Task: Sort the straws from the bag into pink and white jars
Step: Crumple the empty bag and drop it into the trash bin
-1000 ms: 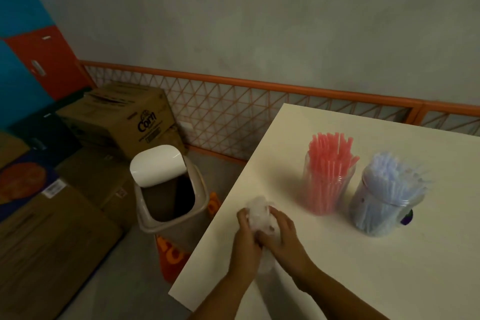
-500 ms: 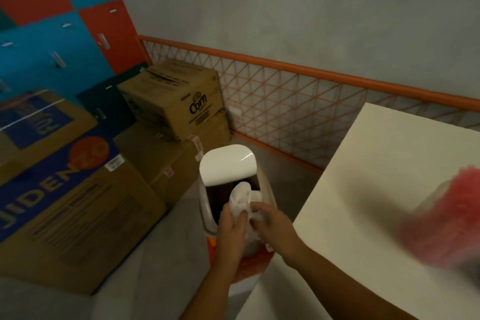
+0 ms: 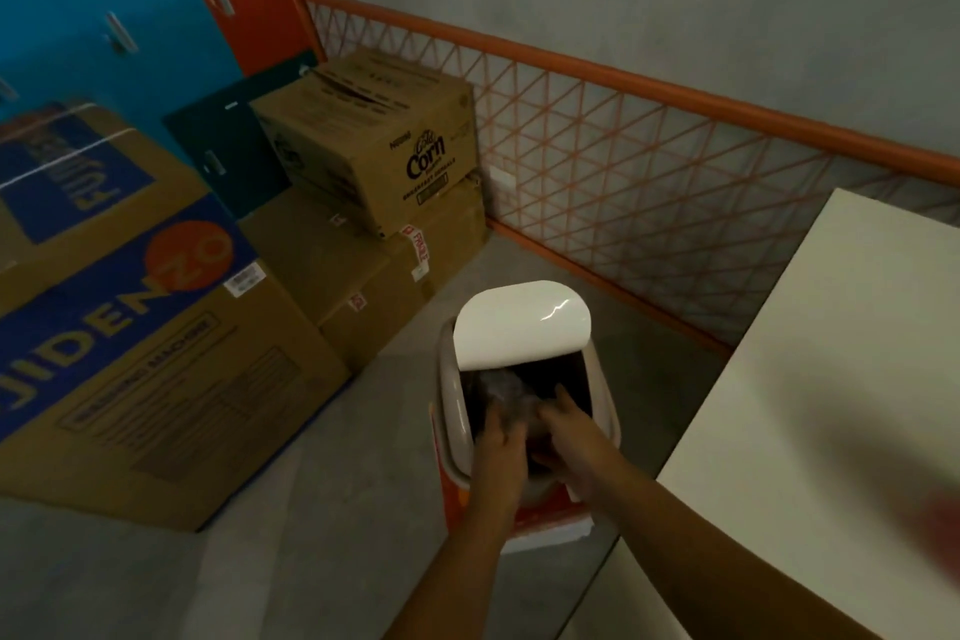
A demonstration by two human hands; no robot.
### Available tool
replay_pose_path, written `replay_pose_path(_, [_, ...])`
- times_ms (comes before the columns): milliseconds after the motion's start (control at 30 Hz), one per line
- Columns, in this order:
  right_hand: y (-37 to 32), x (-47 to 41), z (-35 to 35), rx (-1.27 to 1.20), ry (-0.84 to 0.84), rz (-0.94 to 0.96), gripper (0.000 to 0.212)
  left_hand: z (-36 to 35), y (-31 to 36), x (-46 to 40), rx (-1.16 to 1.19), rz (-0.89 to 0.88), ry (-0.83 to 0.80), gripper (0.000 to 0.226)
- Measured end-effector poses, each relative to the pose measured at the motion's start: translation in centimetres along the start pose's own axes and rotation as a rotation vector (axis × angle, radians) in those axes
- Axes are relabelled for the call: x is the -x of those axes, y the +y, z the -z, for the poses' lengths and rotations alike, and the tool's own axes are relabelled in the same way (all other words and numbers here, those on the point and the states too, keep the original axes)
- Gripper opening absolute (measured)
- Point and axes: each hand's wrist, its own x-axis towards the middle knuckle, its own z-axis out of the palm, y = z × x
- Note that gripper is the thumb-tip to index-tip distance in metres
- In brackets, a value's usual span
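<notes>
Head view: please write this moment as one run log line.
left hand + right hand | push crumpled bag | into bin | lid open

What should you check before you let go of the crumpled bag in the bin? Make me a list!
1. Bin lid swung open: ok.
2. Crumpled bag inside the bin's opening: ok.
3. Left hand and right hand both over the opening: ok.
4. Bag empty of straws: cannot tell, too dark and blurred.
5. Room left in the bin: cannot tell.
</notes>
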Motion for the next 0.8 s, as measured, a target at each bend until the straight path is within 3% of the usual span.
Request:
replay_pose_path(333, [0.3, 1.7, 2.1, 0.088, -0.043, 0.095, 0.046, -1.6, -0.1, 0.7, -0.22, -0.096, -0.025, 0.043])
replay_pose_path(500, [0.0, 5.4, 3.4, 0.221, -0.012, 0.347, 0.038, -2.4, 0.2, 2.6, -0.279, -0.277, 0.109, 0.028])
replay_pose_path(600, [0.1, 8.4, 5.1, 0.289, 0.067, 0.507, 0.032, -4.0, 0.9, 4.7, -0.325, -0.384, 0.202, 0.027])
replay_pose_path(667, [0.4, 10.2, 6.6, 0.298, 0.138, 0.597, 0.029, -5.5, 1.6, 6.4, -0.287, -0.415, 0.177, 0.029])
replay_pose_path(733, [0.8, 12.0, 8.4, 0.284, 0.233, 0.653, 0.031, -7.0, 2.0, 8.0, -0.265, -0.438, 0.159, 0.056])
replay_pose_path(800, [1.8, 13.8, 10.4, 0.287, 0.348, 0.682, 0.033, -8.5, 2.1, 9.4, -0.333, -0.493, 0.109, 0.043])
